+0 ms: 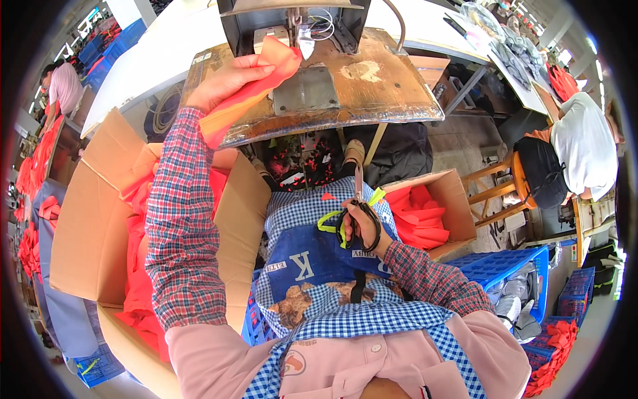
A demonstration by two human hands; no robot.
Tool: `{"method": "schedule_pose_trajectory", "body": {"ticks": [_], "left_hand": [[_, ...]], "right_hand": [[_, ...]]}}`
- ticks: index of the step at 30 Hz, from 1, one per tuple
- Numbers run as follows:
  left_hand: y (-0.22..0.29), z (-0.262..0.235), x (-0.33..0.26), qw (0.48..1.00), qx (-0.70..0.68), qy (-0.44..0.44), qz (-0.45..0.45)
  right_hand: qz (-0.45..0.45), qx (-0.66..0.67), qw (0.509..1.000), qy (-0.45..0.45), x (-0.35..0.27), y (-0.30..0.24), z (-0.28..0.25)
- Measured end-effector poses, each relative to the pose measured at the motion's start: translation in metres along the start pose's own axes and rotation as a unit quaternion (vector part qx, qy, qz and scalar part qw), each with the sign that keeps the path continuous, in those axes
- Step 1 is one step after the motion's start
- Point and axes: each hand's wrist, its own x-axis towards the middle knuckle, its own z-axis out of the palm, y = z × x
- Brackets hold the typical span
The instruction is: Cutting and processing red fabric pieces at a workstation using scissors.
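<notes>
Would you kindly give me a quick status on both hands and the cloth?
Left hand pressing orange cloth onto the sewing machine bed. Right hand holding scissors over the lap, blades up. Nothing blocking the cloth.

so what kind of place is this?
Most likely a garment sewing workshop. The left hand holds an orange fabric piece at an industrial sewing machine, the right hand holds scissors, and cardboard boxes hold more orange pieces. Other workers sit at nearby tables.
</notes>
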Motion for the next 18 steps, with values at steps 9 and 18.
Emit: {"method": "schedule_pose_trajectory", "body": {"ticks": [9,18], "left_hand": [[0.022,0.108,-0.047,0.965,-0.113,-0.185,-0.149],[0.065,0.222,-0.054,0.951,0.058,-0.249,0.173]], "right_hand": [[-0.038,-0.021,0.999,-0.022,0.011,-0.003,-0.008],[-0.008,0.284,0.952,-0.111,0.019,0.023,-0.023]]}}
